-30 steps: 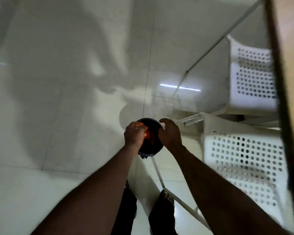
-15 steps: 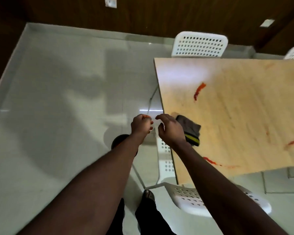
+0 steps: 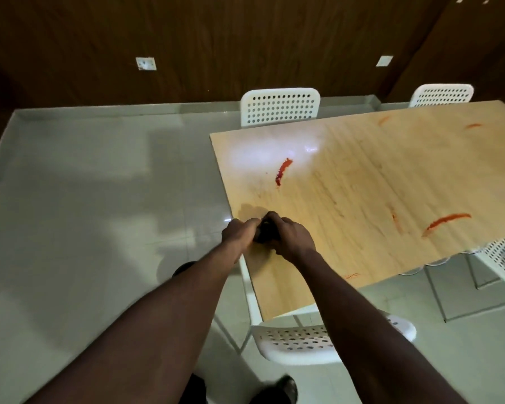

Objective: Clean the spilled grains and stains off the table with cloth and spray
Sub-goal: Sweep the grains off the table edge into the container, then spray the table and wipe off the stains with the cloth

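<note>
Table (image 3: 362, 205) carries red stains (image 3: 283, 170). Left hand (image 3: 239, 233) and right hand (image 3: 292, 239) grip cloth (image 3: 264, 234) at edge; wiping seems due. Next: sweep to nearest stain.

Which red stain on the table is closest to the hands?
The short curved stain just beyond the right hand, beside the bright glare. The other stains lie farther away, toward the right.

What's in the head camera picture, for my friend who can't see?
A left hand and right hand hold a dark cloth on a wooden table, near its edge. Red stains streak the wood, and white chairs stand around it.
</note>
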